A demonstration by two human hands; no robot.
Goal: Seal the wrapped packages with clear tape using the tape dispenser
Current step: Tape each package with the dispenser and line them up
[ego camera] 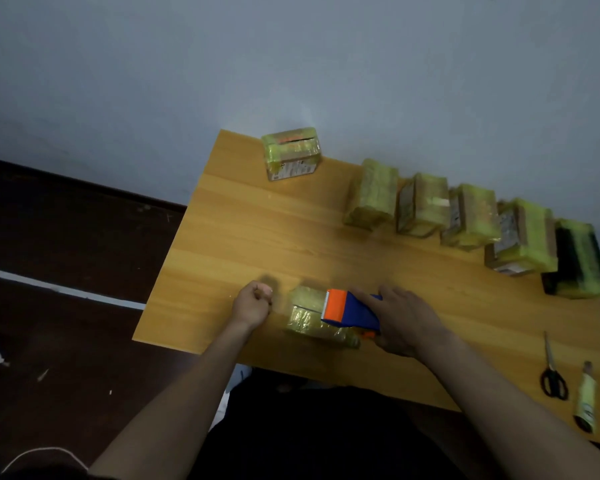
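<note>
Now R hand (400, 320) grips plastic dispenser (352, 311) on glossy package (312, 315); L hand (253, 301) fisted, empty.

Two bare forearms, no sleeves visible below the elbow, extend into view, ending in the bare left hand (253, 304) and bare right hand (404, 318), with no rings, watch or gloves. Dark, near-black clothing (309, 427) covers the person's lap and torso below.
</note>
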